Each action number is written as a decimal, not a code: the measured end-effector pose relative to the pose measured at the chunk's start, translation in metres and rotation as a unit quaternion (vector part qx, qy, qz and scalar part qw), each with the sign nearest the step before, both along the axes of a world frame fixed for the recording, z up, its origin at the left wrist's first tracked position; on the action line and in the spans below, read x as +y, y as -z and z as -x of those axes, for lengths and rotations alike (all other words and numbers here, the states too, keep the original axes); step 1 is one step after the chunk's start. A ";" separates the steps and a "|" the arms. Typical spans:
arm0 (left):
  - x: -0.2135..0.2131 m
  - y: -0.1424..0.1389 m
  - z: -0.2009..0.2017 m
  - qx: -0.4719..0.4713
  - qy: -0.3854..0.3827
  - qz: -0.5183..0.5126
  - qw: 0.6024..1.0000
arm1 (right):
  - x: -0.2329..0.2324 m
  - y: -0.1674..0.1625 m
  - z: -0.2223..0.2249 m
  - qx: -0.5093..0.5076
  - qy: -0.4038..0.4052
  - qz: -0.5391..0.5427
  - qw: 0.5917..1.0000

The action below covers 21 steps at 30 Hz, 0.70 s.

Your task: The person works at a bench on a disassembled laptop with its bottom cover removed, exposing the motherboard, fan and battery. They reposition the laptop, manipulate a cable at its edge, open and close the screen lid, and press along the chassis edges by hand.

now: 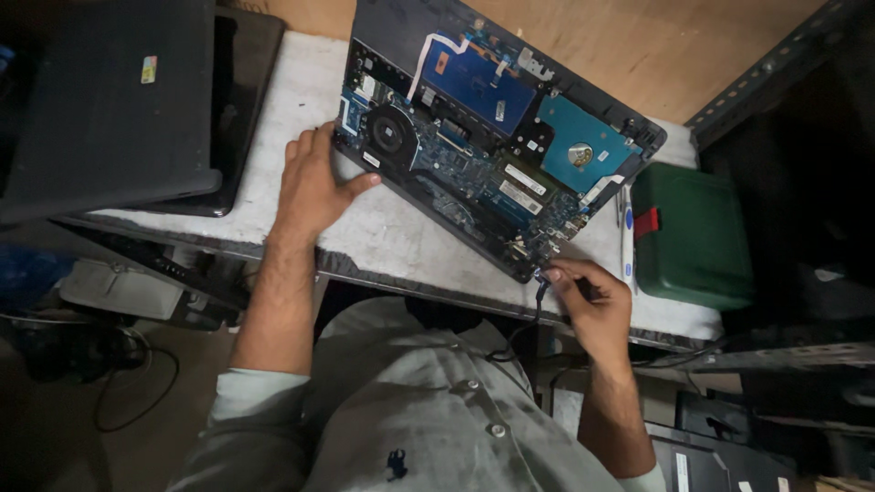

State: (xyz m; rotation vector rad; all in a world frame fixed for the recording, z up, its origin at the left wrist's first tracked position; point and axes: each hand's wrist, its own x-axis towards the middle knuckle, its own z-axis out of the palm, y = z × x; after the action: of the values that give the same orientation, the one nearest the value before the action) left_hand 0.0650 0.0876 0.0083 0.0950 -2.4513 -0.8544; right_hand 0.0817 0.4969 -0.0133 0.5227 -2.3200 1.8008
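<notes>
An opened laptop [483, 128] lies upside down and angled on a white padded bench [383, 228], its blue circuit board, round black fan [392, 132] and blue hard drive [583, 150] exposed. My left hand [310, 187] presses flat on the bench, fingers and thumb against the laptop's near left corner. My right hand [592, 301] pinches a black cable plug [545, 278] right at the laptop's near right corner; the cable hangs down over the bench edge.
Closed dark laptops [118, 100] are stacked at the left of the bench. A green case [688, 232] with a red latch sits at the right, a white pen beside it. A metal rack [766, 73] rises at the far right. More devices lie below.
</notes>
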 end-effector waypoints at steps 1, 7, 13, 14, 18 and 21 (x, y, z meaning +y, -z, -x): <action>0.000 -0.001 0.000 -0.006 -0.002 -0.003 1.000 | 0.001 0.000 0.000 -0.010 0.000 0.004 1.000; 0.002 -0.005 -0.001 -0.021 -0.004 -0.011 1.000 | 0.000 -0.001 -0.001 -0.017 -0.014 0.015 1.000; 0.003 -0.007 -0.001 -0.029 -0.004 -0.022 0.999 | -0.001 -0.006 -0.002 -0.017 -0.011 0.028 0.999; 0.003 -0.007 -0.001 -0.036 -0.005 -0.026 0.999 | -0.002 -0.007 -0.003 -0.015 -0.008 0.021 1.000; 0.004 -0.009 -0.001 -0.048 -0.008 -0.028 0.998 | -0.003 -0.007 -0.003 -0.037 -0.008 0.033 0.999; 0.004 -0.009 -0.001 -0.055 -0.010 -0.033 0.998 | -0.002 -0.007 -0.004 -0.043 -0.007 0.027 0.999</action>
State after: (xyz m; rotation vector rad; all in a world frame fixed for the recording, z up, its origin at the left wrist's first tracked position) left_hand 0.0661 0.0917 0.0172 0.1954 -2.5184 -0.9446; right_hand 0.0854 0.4947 -0.0066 0.4648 -2.3205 1.9232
